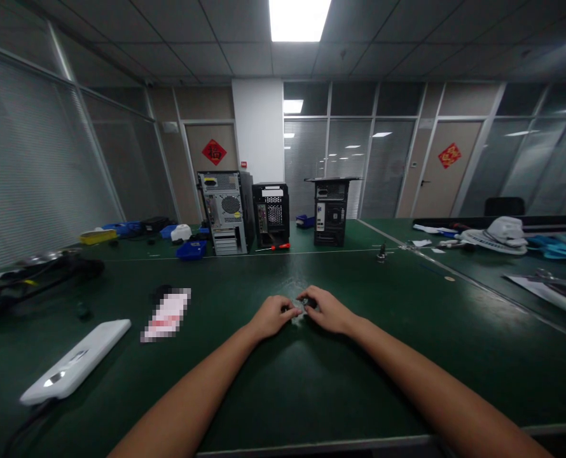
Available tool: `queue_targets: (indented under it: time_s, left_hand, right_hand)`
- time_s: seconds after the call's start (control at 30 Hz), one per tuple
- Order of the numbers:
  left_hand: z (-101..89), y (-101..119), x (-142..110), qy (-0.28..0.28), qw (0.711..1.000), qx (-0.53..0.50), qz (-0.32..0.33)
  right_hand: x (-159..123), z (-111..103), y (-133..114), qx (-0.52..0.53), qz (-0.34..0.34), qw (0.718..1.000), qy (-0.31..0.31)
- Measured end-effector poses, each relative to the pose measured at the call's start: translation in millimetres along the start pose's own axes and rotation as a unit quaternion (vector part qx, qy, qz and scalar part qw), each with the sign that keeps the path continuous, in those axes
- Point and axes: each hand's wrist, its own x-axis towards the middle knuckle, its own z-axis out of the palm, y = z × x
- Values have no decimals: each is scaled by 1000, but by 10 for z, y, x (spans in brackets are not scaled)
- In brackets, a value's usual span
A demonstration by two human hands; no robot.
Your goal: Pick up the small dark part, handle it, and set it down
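My left hand (274,316) and my right hand (327,310) come together low over the middle of the green table (245,394). The fingers of both are bent into a pinch, with the tips nearly meeting. Between the fingertips is a small, shiny, see-through thing (297,313), perhaps thin plastic, with a dark bit by the right fingers. It is too small and blurred to name, and the fingers hide part of it. Beyond the hands lies a red-handled screwdriver (278,246) in front of a small black computer case (271,216).
A larger computer case (226,213) stands at the back left, another black case (331,213) at the back right. On the left are a white power strip (77,362), a blurred-out pink card (167,315) and a blue tray (191,250). A small metal piece (381,254) stands to the right.
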Motion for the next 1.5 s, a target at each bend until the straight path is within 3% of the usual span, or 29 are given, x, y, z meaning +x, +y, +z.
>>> queue_targets:
  time_s: [0.2,0.73,0.87,1.0,1.27,1.37,1.5]
  left_hand:
    - [-20,23,-5,1,1000,4,8]
    - [6,39,-3,16,1000,-24,2]
    - [-24,2,-1,17,1000,-24,-7]
    - [-58,-75,9,26,999,-15,-26]
    - [-99,-146,2,36,998,-2,-47]
    - [-112,-147,-4,34,997,3,-68]
    - [-114,-160,-8,35,996,1,-77]
  right_hand:
    - [13,47,-90,31,4,999,-31]
    - [15,3,-79,4,15,1000,26]
    - [25,-109,191,-24,55,997,53]
    - [-69,-399,671,-87,142,982,90]
    - [-603,-1131,1588,-259,356,891,107]
    - [-746,-1230,1767,-274,395,869,119]
    - [-817,-1231,1884,-262,418,860,132]
